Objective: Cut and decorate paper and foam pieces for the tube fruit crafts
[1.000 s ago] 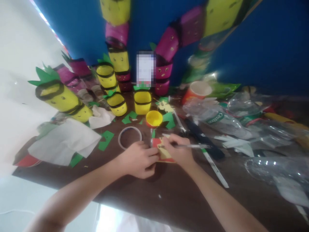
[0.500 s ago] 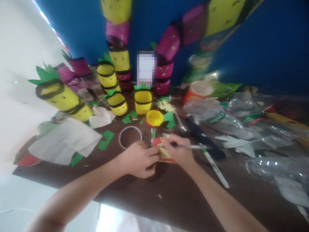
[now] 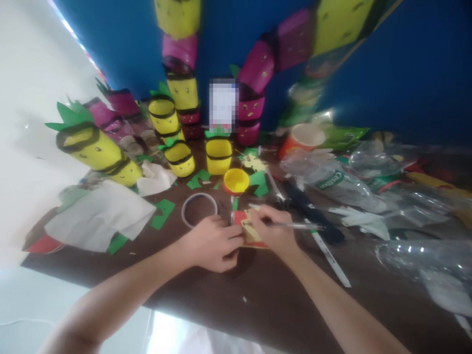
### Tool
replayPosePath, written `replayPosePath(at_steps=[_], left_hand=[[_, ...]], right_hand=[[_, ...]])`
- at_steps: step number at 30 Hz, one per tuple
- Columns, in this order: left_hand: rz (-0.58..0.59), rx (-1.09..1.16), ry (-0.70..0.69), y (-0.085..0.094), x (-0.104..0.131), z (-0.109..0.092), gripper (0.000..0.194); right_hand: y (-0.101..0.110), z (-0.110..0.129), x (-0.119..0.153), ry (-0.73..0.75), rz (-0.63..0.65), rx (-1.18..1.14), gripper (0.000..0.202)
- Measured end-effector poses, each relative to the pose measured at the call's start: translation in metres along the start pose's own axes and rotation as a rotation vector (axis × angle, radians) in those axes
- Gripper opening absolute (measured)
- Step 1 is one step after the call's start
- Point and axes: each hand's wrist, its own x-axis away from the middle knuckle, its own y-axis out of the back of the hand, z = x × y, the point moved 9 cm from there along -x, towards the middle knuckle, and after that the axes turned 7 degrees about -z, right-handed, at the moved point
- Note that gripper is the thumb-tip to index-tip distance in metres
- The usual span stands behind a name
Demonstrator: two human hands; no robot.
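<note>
In the head view, my right hand [image 3: 273, 230] is closed round a slim pen [image 3: 295, 226], whose shaft points out to the right. Beneath that hand lies a small piece of red and cream paper [image 3: 251, 236]; the pen's tip is hidden by my fingers. Pressing on the paper's left side is my left hand [image 3: 217, 244], its fingers curled. A roll of tape [image 3: 183, 210] lies flat just beyond the left hand. Behind the paper stands a small round yellow and red cup [image 3: 236, 183].
Yellow pineapple-shaped cups [image 3: 219, 160] with black bands and green leaves stand behind. Green paper scraps [image 3: 162, 215] and a white sheet [image 3: 99, 214] lie left. To the right are clear plastic bottles [image 3: 354, 189], dark scissors-like handles [image 3: 313, 211], a white strip [image 3: 332, 260] and a paper cup [image 3: 304, 137].
Both hands keep almost the same place and grip on the paper and pen. The view has shifted very slightly.
</note>
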Motion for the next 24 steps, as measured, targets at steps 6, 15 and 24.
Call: replayPosePath(at_steps=[6,15,24], left_hand=[[0.005,0.009,0.009,-0.001,0.000,0.001,0.020],[0.001,0.010,0.010,-0.002,0.001,0.001,0.019],[-0.003,0.003,-0.002,-0.001,0.000,0.000,0.019]], right_hand=[[0.009,-0.007,0.001,-0.036,-0.058,-0.006,0.036],[0.010,-0.001,0.003,0.004,-0.072,0.004,0.035],[-0.001,0.001,0.002,0.021,0.018,-0.019,0.034]])
